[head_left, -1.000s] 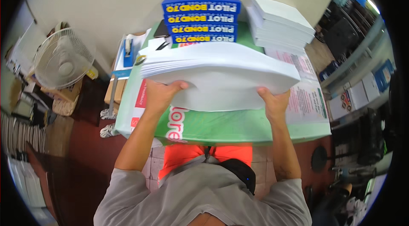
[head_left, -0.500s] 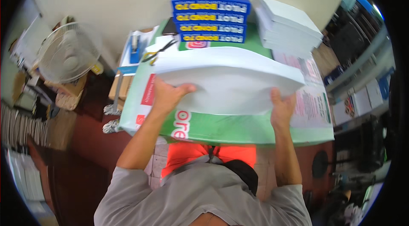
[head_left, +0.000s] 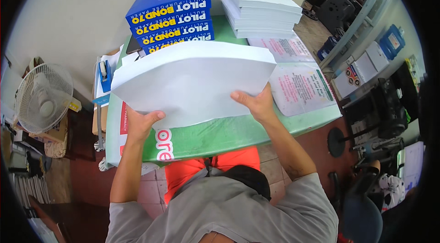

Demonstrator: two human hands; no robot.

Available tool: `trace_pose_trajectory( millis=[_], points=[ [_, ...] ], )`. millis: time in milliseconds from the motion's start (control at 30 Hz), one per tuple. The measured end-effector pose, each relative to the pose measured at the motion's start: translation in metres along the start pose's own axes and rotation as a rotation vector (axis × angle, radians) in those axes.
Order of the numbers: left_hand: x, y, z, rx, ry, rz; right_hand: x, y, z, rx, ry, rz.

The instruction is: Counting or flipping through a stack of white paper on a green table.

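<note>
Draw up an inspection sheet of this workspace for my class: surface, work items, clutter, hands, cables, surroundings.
Surface: green table cover, lettered, partly hidden.
Work items: white paper stack, bowed, upper edge arched.
Clutter: blue packs piled at the back; second white stack right of them.
Hands: left hand and right hand hold the bowed stack at opposite sides.
Cables: nothing clearly seen.
Surroundings: white fan at left, blue container at right.

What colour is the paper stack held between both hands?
The paper stack is plain white, showing best in the head view.
</note>
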State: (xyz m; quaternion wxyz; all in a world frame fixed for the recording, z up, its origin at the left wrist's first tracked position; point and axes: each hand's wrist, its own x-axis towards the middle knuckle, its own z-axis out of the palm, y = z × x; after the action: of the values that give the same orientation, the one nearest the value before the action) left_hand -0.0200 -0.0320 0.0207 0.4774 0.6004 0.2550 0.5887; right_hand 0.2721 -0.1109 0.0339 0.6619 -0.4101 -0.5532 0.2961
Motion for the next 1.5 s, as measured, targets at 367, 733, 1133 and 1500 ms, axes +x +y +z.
trace_pose_trajectory(
  millis=[367, 733, 1133, 1500],
  points=[
    [0.005, 0.020, -0.013, 0.326, -0.126, -0.214, 0.026, -0.029, -0.006, -0.249, -0.077, 0.126],
    [0.006, -0.006, -0.023, -0.001, -0.039, -0.980, 0.049, 0.003, 0.071, -1.007, -0.490, -0.113],
    [0.004, -0.001, -0.017, 0.062, -0.035, -0.991, -0.016, 0.014, -0.019, -1.308, -0.574, 0.039],
    [-0.073, 0.044, 0.047, -0.309, 0.204, -1.022, -0.118, -0.054, 0.029, 0.595, -0.046, 1.059]
  ],
)
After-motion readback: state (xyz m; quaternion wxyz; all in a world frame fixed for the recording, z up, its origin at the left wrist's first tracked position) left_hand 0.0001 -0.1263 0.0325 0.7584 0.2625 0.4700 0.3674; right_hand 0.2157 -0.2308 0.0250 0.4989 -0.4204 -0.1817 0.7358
